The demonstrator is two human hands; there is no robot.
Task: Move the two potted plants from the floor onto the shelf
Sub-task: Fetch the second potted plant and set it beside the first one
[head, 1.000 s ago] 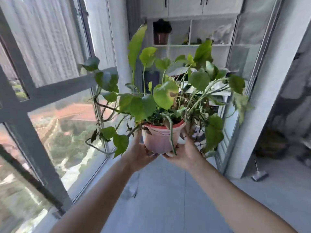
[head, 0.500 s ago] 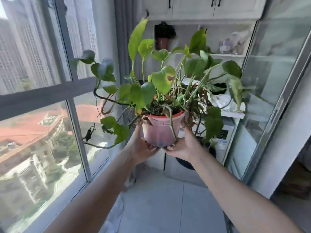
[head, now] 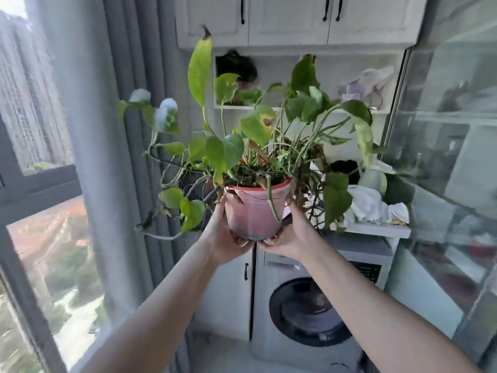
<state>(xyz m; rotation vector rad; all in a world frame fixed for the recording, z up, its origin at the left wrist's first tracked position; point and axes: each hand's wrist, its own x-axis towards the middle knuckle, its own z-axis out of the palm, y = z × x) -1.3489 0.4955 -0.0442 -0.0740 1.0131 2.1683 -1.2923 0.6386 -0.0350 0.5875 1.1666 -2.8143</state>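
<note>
A trailing green plant in a pink pot point(head: 254, 211) with a red rim is held up in the air at arm's length. My left hand point(head: 224, 235) cups the pot's lower left side and my right hand point(head: 291, 235) cups its lower right. Long leafy stems spill out to both sides. Behind it, a white wall shelf point(head: 269, 107) has open compartments. A dark plant in a reddish pot point(head: 236, 67) stands in the left compartment, partly hidden by leaves.
White upper cabinets point(head: 285, 20) hang above the shelf. A washing machine point(head: 309, 305) stands below, with a cluttered counter point(head: 376, 230) of white cloths above it. Grey curtains point(head: 113, 157) and a big window are on the left, a glass door point(head: 443, 157) on the right.
I have walked closer to the shelf unit with the plant held in both hands. The washing machine has come into view below, and the shelf looms larger.
</note>
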